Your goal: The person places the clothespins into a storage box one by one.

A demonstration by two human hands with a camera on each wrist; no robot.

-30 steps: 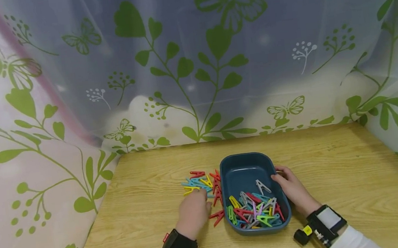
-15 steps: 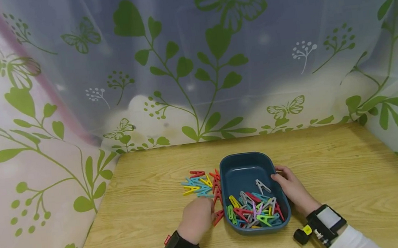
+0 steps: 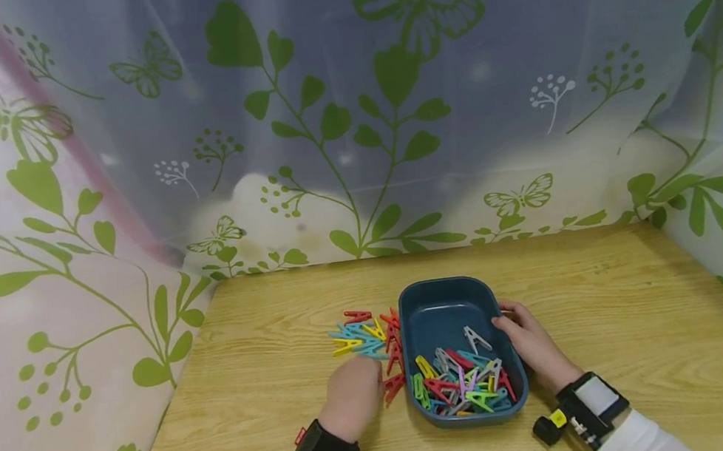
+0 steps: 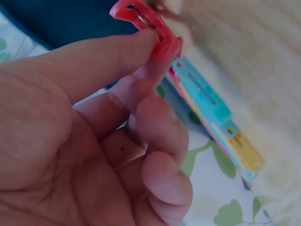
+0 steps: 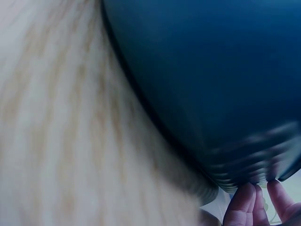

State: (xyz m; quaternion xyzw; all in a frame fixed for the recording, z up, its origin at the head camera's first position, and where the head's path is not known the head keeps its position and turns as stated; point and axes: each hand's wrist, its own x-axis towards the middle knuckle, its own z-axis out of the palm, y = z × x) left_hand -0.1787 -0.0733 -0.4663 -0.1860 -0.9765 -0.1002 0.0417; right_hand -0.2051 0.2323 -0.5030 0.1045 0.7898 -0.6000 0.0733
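My left hand (image 3: 354,397) pinches a red clothespin (image 4: 162,35) between thumb and forefinger, its other fingers curled. In the head view that clothespin (image 3: 394,385) lies just left of a dark blue plastic basin (image 3: 445,289). Many mixed-colour clothespins (image 3: 463,381) fill the basin's near half, with a grey one (image 3: 477,339) slightly apart. My right hand (image 3: 539,346) holds the basin's right side, thumb at the rim and fingers against the outer wall. Beyond my left hand lies a loose group of blue and yellow clothespins (image 3: 364,337).
Several red clothespins (image 3: 394,356) line the basin's left wall, and another red one (image 3: 358,316) lies at the back of the group. A wooden table (image 3: 248,342) carries everything. Behind and at both sides hangs a leaf-and-butterfly curtain (image 3: 343,183).
My left hand has drawn back toward me from the blue and yellow clothespins to the nearest red one, which has now turned in its fingers. The right hand and basin stay put.
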